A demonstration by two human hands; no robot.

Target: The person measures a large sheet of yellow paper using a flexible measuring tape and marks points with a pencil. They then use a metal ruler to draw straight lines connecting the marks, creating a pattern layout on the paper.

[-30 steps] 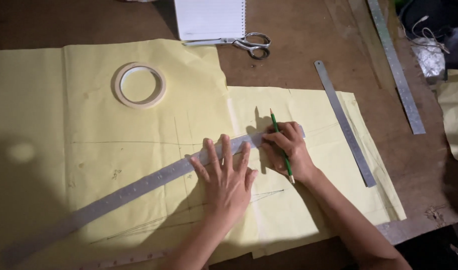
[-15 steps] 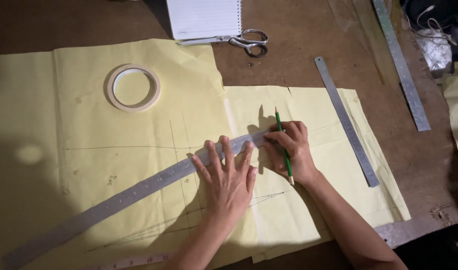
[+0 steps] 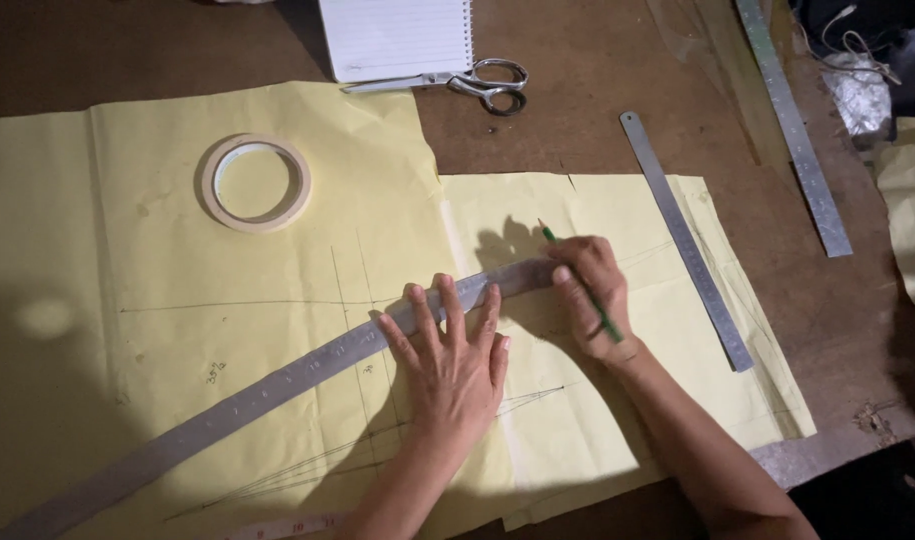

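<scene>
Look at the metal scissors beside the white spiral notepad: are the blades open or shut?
Shut. The metal scissors lie flat on the brown table, blades together as one strip against the white spiral notepad.

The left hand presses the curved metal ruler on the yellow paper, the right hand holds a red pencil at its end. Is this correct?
Not quite: the head view shows the pencil in the right hand is green, not red. The left hand does press the curved metal ruler on the yellow paper.
</scene>
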